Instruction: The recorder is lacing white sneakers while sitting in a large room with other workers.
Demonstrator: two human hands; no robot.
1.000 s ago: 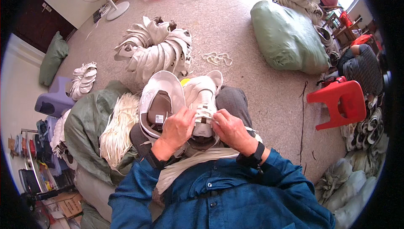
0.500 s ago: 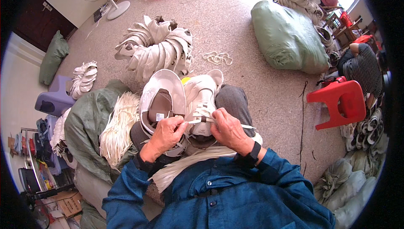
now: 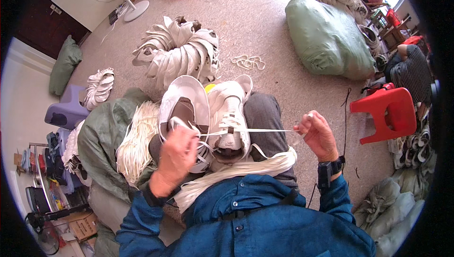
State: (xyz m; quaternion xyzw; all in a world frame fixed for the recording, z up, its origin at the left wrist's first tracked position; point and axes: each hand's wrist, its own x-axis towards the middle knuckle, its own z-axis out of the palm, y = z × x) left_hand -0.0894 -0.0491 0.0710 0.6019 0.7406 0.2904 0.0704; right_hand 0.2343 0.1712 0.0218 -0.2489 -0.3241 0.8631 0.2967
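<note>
A light grey sneaker (image 3: 229, 101) rests on my lap, its toe away from me, laced at the front. A white shoelace (image 3: 265, 130) runs taut from its eyelets to my right hand (image 3: 318, 136), whose fingers are pinched on it out to the right. My left hand (image 3: 177, 155), slightly blurred, is closed on the lace's other stretch, beside the sneaker. Under and beyond that hand a second light shoe (image 3: 201, 94) shows its brown inside. A bundle of white laces (image 3: 241, 169) lies across my lap.
Another lace bundle (image 3: 137, 139) hangs over a green sack (image 3: 97, 134) at my left. A ring of shoe uppers (image 3: 184, 58) lies on the floor ahead. To the right are a large green sack (image 3: 326, 39) and a red stool (image 3: 388, 115); people sit beyond.
My right hand has pulled out to the right, drawing the lace straight. My left hand has shifted slightly left and toward me.
</note>
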